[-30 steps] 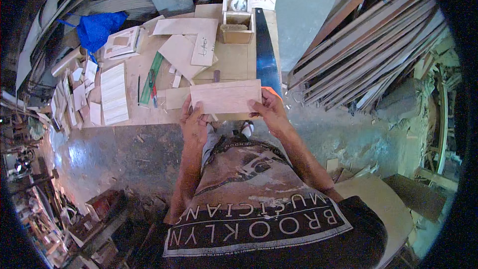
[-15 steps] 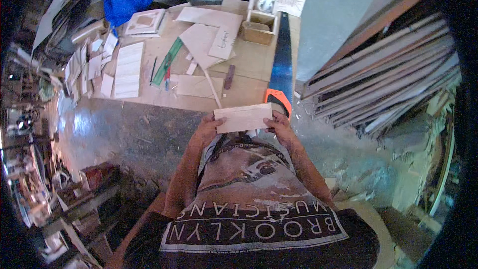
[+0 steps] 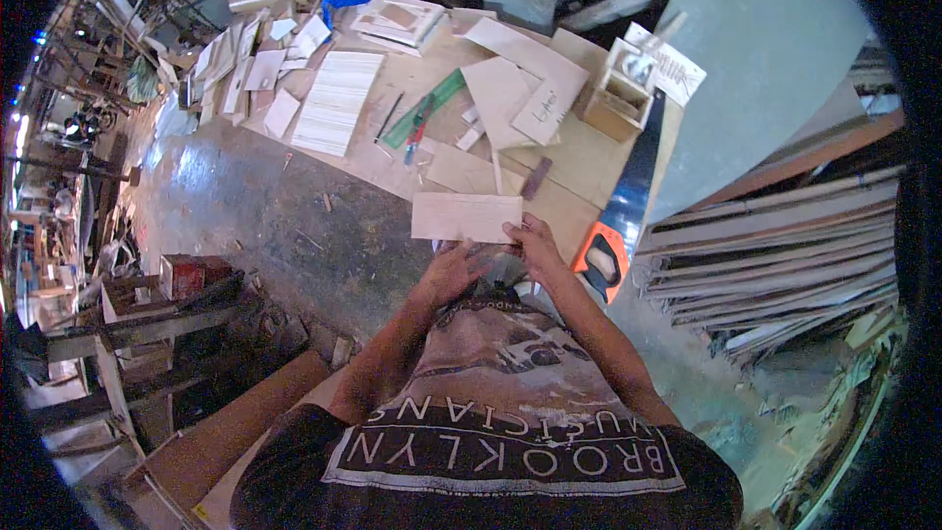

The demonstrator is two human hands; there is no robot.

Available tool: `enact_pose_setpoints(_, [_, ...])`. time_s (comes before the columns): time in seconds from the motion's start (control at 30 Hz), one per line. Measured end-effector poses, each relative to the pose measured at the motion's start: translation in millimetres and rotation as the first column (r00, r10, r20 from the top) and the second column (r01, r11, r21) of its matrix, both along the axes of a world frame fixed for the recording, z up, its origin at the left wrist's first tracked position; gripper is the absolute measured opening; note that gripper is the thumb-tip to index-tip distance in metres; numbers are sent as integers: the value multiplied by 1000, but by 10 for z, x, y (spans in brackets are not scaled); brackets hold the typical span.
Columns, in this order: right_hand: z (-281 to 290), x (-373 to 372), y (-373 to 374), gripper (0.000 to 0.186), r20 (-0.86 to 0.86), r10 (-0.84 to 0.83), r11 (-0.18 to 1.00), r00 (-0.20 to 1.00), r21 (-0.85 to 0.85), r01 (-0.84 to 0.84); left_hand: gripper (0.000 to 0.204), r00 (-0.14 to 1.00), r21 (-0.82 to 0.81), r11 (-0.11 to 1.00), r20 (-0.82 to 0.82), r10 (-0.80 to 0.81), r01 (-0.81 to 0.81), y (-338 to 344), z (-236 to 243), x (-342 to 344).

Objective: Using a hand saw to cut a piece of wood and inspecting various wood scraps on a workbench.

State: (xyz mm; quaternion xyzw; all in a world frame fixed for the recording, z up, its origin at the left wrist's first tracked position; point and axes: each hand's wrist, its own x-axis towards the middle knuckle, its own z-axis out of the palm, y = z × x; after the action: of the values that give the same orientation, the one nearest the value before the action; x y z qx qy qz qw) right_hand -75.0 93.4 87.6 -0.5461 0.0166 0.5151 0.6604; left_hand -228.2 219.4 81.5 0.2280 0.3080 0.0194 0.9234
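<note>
A thin, pale rectangular wooden board (image 3: 467,217) is held out in front of my body, near the table's front edge. My right hand (image 3: 533,243) grips its right end, thumb on top and fingers beneath. Below the board's near edge is my left hand (image 3: 453,272), its fingers stretched toward the right and close to that edge; whether they touch the wood I cannot tell.
On the wooden table (image 3: 388,169) lie a handsaw (image 3: 628,201) with an orange handle, a green strip (image 3: 427,108), a red-and-blue cutter (image 3: 419,132), a wooden box (image 3: 616,103) and a striped panel (image 3: 337,101). Stacked planks (image 3: 785,245) stand at right.
My left hand has let go of the board's left end and moved below its near edge. The right hand still holds the board. The view has swung, shifting the table rightward.
</note>
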Motion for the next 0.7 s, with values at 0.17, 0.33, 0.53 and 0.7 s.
enact_pose_setpoints(0.17, [-24,-242,880,26,19,96,995,995,2,-96,37,987,-28,987,42,157,-156,594,-164,101])
enact_pose_setpoints(0.33, [-304,-326,1745,25,123,310,951,943,-40,-307,34,918,-47,919,56,393,-390,1341,-350,-229])
enact_pose_setpoints(0.53, [-248,491,3219,17,821,528,820,-219,-559,-119,37,828,37,843,-167,535,-537,2258,-221,-578])
enact_pose_setpoints(0.7, [-166,542,3969,21,745,560,674,-363,-664,-324,39,773,48,789,-176,610,-612,2782,-138,-664])
